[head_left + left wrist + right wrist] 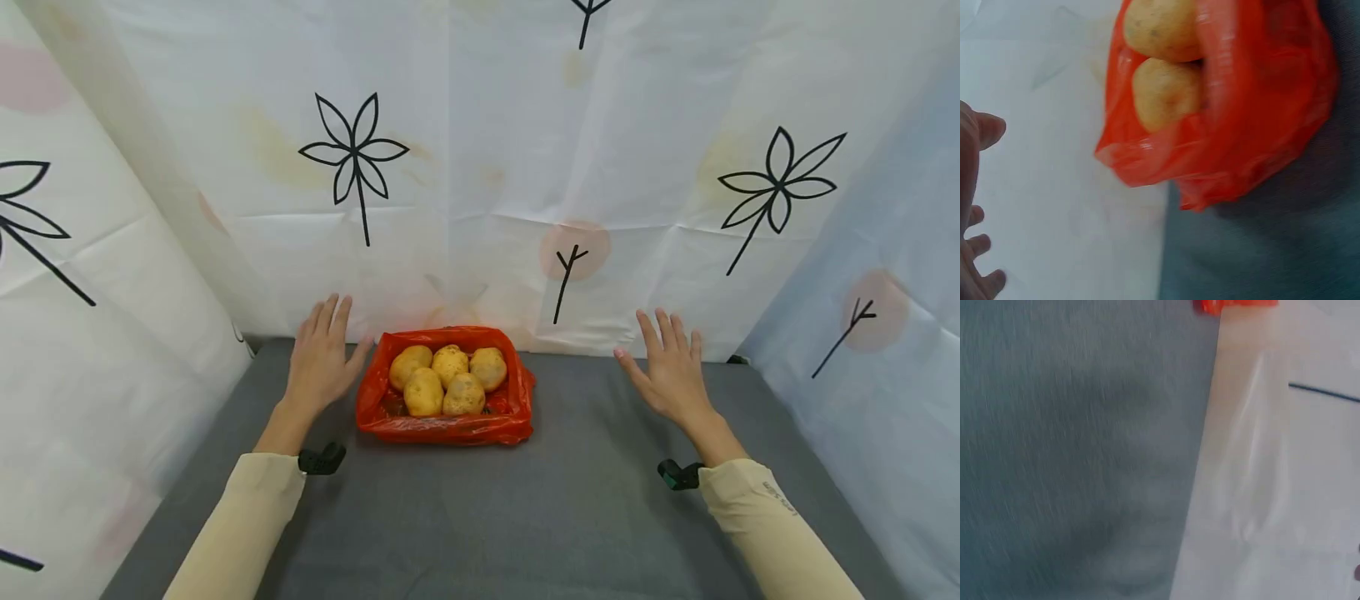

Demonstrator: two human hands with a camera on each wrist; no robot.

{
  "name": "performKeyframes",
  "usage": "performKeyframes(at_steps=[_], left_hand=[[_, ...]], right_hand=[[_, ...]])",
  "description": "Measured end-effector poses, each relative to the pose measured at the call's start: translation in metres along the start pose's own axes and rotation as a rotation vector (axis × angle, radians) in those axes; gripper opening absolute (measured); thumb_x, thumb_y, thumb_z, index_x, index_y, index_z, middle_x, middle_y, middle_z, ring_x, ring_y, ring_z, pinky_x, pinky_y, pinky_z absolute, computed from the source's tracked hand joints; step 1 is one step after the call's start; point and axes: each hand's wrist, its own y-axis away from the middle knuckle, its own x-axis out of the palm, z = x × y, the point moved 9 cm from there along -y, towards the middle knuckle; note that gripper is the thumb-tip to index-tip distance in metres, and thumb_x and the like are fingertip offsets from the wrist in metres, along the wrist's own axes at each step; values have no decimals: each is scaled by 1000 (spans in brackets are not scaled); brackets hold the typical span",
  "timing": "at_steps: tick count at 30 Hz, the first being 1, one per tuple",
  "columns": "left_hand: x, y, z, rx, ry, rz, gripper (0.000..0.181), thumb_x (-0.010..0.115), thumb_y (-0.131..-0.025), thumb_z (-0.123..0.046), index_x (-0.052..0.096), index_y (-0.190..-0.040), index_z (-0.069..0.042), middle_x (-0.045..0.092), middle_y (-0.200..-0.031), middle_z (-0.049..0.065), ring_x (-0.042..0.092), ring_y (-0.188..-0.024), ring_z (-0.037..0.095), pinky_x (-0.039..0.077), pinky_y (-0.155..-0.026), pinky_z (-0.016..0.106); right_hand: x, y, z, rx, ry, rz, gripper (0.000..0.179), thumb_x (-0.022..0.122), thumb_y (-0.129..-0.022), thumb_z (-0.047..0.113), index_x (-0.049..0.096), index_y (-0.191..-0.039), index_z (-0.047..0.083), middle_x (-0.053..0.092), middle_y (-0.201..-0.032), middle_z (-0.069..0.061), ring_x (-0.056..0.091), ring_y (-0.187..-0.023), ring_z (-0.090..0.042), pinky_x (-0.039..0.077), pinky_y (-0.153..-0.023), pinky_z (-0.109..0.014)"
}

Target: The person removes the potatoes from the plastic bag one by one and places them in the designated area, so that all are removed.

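A container lined with a red plastic bag [450, 430] stands near the back of the table, with several potatoes [423, 392] inside it. In the head view my left hand [321, 358] is just left of the bag, fingers stretched forward and thumb pointing toward the bag's edge. The left wrist view shows the bag's side [1260, 112] and two potatoes [1166, 90] close by, beyond the thumb. My right hand [670, 375] is spread with straight fingers over the right part of the table, well apart from the bag. Neither hand holds anything.
The grey table [480, 517] runs back to a white cloth [487, 150] printed with black flowers and twigs. More of this cloth hangs at the left and right sides. A dark device [322, 459] is worn at the left wrist, another [679, 475] at the right.
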Motion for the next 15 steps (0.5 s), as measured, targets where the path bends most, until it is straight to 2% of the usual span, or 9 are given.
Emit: performKeyframes(at_steps=[4,9,12,15], left_hand=[[20,15,15,-93,231,69,78,58,-102,-38,22,-160,-1,23,-161,28,23,-145,49,22,-111,69],[61,42,35,-270,535,187,80,56,-104,-37,16,-161,1,24,-161,28,26,-145,47,27,-112,63],[83,58,39,-344,642,234,80,58,-104,-37,16,-161,0,28,-158,28,32,-142,46,30,-112,60],[97,67,41,-375,697,239,75,59,-104,-35,22,-160,-2,35,-155,27,40,-138,44,34,-110,59]], right_hand=[[11,8,15,-17,-88,-6,70,57,-104,37,33,-156,-2,34,-151,-34,26,-141,-54,17,-111,-70],[36,19,37,27,-214,101,65,59,-104,32,35,-154,-3,42,-145,-33,39,-132,-52,34,-102,-67],[53,24,53,45,-275,159,63,61,-103,32,40,-152,-1,49,-140,-29,46,-127,-48,40,-98,-65],[65,27,73,28,-350,171,58,68,-99,26,47,-147,0,55,-133,-25,53,-120,-43,44,-95,-60]])
